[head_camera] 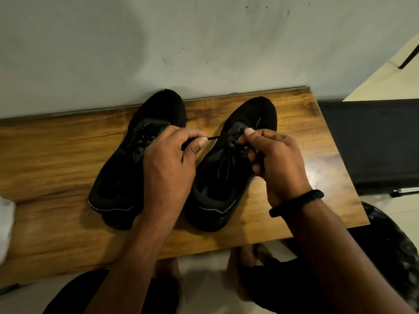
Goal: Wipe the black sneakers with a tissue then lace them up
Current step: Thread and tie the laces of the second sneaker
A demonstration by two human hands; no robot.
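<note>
Fingers [200, 143], left hand [170, 164]: pinching a taut lace [213, 138]. Right hand [276, 159]: pinching lace too, directly over the right sneaker [258, 114]. Risk: grip slackens, lace slips, tension lost. Left sneaker [158, 105], beyond my left knuckles: black, matte, apparently laced; both on a wooden bench [56, 155].

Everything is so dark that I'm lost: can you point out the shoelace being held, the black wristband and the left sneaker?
shoelace [213, 138]: head view, on its taut, level stretch.
black wristband [297, 203]: head view, on the middle of the band.
left sneaker [169, 105]: head view, on its toe.
</note>
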